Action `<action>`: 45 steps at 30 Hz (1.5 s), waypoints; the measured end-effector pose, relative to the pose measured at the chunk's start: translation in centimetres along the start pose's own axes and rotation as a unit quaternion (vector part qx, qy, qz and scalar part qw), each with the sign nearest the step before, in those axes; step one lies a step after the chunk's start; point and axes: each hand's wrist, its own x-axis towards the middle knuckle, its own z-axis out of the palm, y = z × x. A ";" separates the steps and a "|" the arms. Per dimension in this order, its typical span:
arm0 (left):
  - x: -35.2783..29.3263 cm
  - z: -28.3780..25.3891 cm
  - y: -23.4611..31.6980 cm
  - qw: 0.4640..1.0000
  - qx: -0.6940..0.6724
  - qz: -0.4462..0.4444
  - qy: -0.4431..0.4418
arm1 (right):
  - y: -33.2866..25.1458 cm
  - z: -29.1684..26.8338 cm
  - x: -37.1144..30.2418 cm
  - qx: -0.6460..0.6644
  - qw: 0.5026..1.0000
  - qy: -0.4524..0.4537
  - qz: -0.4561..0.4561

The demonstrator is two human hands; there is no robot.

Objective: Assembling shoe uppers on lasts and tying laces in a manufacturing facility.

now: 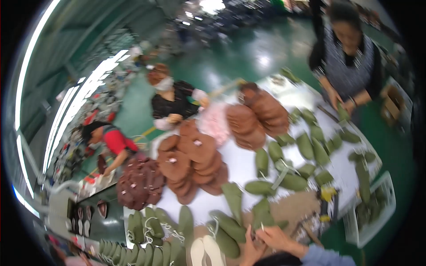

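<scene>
Low in the picture, my left hand (251,251) and my right hand (277,238) are close together at the table's near edge. Their fingers are closed around the near end of a green shoe-shaped piece (263,212). Something small and white shows at my right fingertips, too blurred to name. To the left lie larger green shoe-shaped pieces (227,224) with white cords, and a pair of cream sole-shaped pieces (205,251). A brown board (295,207) lies just beyond my right hand.
Brown stacks (195,150) and a dark red-brown heap (141,184) cover the table's left. Loose green pieces (306,146) spread right. A yellow-and-black tool (328,193) stands near the board. A white basket (387,201) holds green pieces. Three co-workers (348,62) work around the table.
</scene>
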 end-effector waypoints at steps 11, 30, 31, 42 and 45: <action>-0.6 3.4 -3.1 0.992 0.077 0.055 -0.082 | 6.4 -3.0 -3.3 -0.194 0.963 0.168 0.086; 2.1 0.8 1.7 0.985 -0.097 0.137 -0.046 | 2.4 -3.3 -5.8 -0.074 0.986 0.148 -0.008; 1.4 2.2 0.9 0.993 -0.024 0.104 -0.052 | 6.3 -3.3 -5.1 0.096 0.978 0.178 0.057; -2.3 -1.1 2.5 0.962 0.238 0.114 -0.064 | -8.1 -0.4 -4.7 0.460 0.882 -0.019 0.099; -2.1 -1.0 -2.1 0.935 0.292 0.198 0.020 | -5.2 -3.2 -4.9 0.508 0.852 0.021 0.128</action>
